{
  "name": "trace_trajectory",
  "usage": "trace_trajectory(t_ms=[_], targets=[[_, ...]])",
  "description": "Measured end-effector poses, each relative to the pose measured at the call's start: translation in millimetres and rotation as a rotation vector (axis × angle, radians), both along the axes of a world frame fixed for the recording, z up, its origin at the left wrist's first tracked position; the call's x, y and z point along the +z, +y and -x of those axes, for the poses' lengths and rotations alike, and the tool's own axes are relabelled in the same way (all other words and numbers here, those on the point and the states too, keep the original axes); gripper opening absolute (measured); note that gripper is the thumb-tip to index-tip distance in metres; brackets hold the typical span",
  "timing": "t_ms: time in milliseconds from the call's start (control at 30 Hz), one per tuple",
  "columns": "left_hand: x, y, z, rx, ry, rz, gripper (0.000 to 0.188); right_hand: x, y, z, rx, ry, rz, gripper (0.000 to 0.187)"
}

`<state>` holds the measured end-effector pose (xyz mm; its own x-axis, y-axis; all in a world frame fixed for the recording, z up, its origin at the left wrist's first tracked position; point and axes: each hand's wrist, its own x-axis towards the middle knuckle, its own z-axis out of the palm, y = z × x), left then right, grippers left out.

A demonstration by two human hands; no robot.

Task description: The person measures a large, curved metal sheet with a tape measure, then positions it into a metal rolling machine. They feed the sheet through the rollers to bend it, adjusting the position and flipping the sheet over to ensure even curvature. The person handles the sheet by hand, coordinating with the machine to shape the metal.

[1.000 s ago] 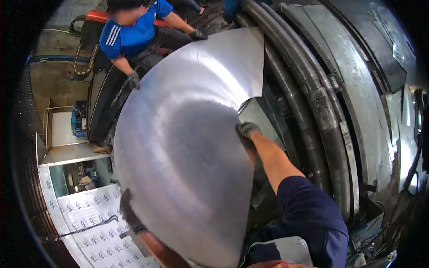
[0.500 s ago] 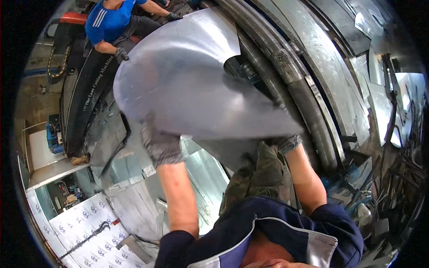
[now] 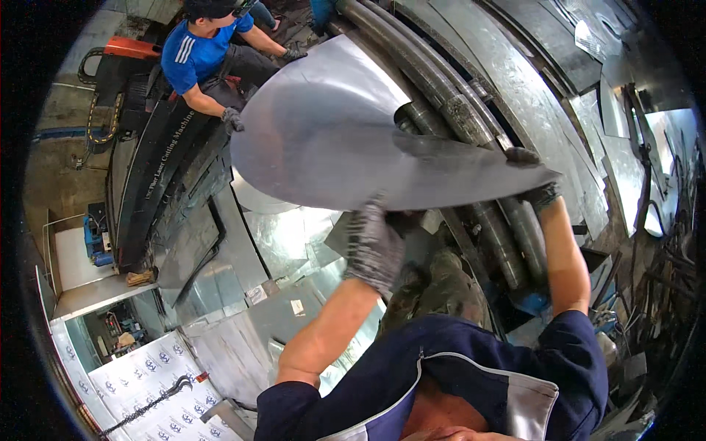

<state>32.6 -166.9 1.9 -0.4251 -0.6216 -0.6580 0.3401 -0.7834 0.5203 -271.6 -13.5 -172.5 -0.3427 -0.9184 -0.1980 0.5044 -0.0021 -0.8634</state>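
Observation:
A curved, fan-shaped grey metal sheet (image 3: 323,132) spans the space between me and a co-worker. My left hand (image 3: 373,246), in a dark knit glove, is closed on the sheet's near edge, with fingertips just over the top. At the narrow right end, my right hand (image 3: 538,178), also gloved, is closed round the sheet's tip. The co-worker in a blue shirt (image 3: 193,59) grips the far rim with both gloved hands. Part of the sheet lies over long steel rollers (image 3: 441,88), hiding some of their length.
Flat metal sheets (image 3: 507,73) lie beyond the rollers to the right. A long black machine beam (image 3: 151,176) stands at left. Scrap bars (image 3: 665,275) crowd the far right. White wrapped sheets (image 3: 162,367) with a chain lie lower left.
The metal sheet has shifted right and turned, its narrow end rising over the rollers. Both my hands have moved right with it, the right one also farther forward. The co-worker still holds the far rim.

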Motion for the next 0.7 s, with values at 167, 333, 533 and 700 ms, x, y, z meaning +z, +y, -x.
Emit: trace_trajectory(t_ms=[167,333,533,700], targets=[[-50.5,7.8,-7.2,-0.168,-0.075,-0.142,0.033,-20.1,65.8,73.7,0.052,0.132,-0.289,0.033],[-48.8,9.1,-11.0,-0.118,-0.255,-0.335,0.044,64.8,79.2,92.2,0.493,0.585,-0.341,0.042],[-67.3,4.6,25.8,-0.198,-0.322,-0.272,0.046,165.1,27.4,48.6,0.261,0.765,-1.123,0.041],[-90.0,12.6,36.5,-0.375,0.210,-0.040,0.036,138.3,91.4,23.5,-0.531,1.168,-0.932,0.064]])
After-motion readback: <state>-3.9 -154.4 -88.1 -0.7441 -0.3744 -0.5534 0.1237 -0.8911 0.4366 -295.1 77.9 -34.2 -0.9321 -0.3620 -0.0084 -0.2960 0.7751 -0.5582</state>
